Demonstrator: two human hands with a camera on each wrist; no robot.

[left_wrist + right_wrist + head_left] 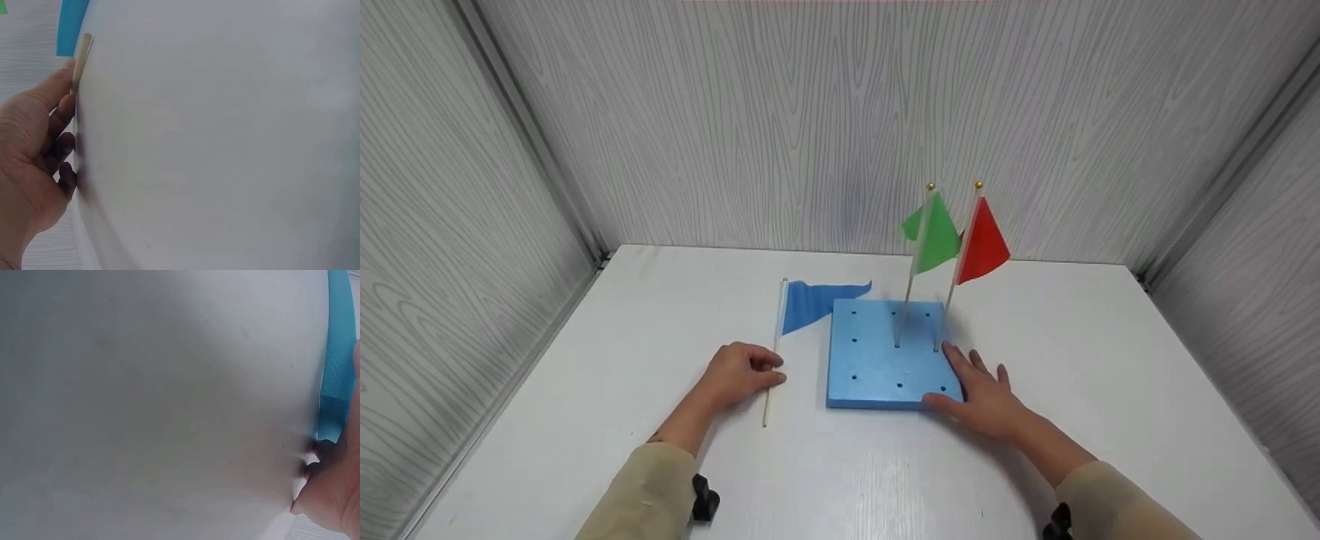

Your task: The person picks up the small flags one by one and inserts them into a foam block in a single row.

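Three flags: two standing in the block, one lying by the left hand.
Table (1110,375): white; carries everything; grey panels wall it on three sides.
Block (877,360): blue foam slab with rows of holes, between the hands, touching the right one; judged a stand for the flags.
Right hand (982,394): laid flat at the block's near right corner, fingers straight and slightly spread along its right edge, thumb at the front edge; judged to be steadying it.
Left hand (739,375): fingers curled onto the blue flag's stick, pinching it against the table.
Blue flag (810,304): flat on the table, cloth beyond the left hand, stick's end nearer the person.
Green flag (934,232), red flag (982,240): upright in adjacent holes, just beyond the right fingertips.
Left wrist view: shows the fingers (64,107) closed on the stick close up; no standing flags clearly visible.
Right wrist view: only the block's edge (336,371) beside the hand.
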